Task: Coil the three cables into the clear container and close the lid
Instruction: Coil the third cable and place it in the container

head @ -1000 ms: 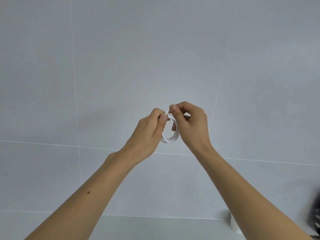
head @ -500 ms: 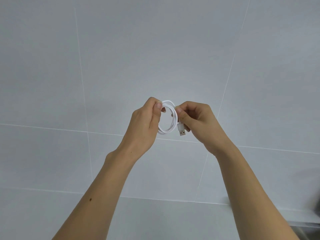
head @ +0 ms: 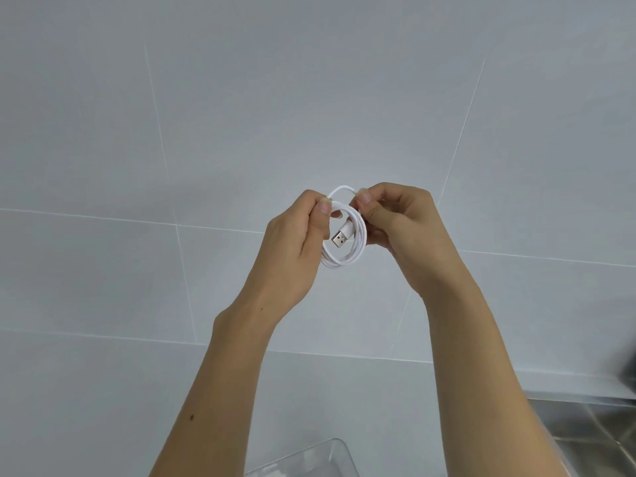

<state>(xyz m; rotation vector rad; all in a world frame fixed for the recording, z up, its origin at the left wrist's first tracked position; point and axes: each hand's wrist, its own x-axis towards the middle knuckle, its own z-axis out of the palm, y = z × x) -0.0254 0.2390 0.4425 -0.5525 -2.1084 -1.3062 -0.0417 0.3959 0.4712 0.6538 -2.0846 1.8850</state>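
Observation:
A white cable [head: 347, 259] is wound into a small coil and held up in front of the grey tiled wall. Its USB plug [head: 340, 238] points down and left inside the loop. My left hand [head: 296, 249] pinches the coil's upper left side. My right hand [head: 402, 228] pinches its upper right side. The corner of the clear container [head: 339, 452] shows at the bottom edge, between my forearms. The other cables and the lid are out of view.
A grey tiled wall [head: 241, 115] fills most of the view. A metal sink edge [head: 585, 425] lies at the lower right, with a dark object [head: 628, 366] at the right border.
The view has tilted down, bringing the clear container's corner into sight. The USB plug has swung from the right of the coil into its middle, and both hands now pinch the coil's top.

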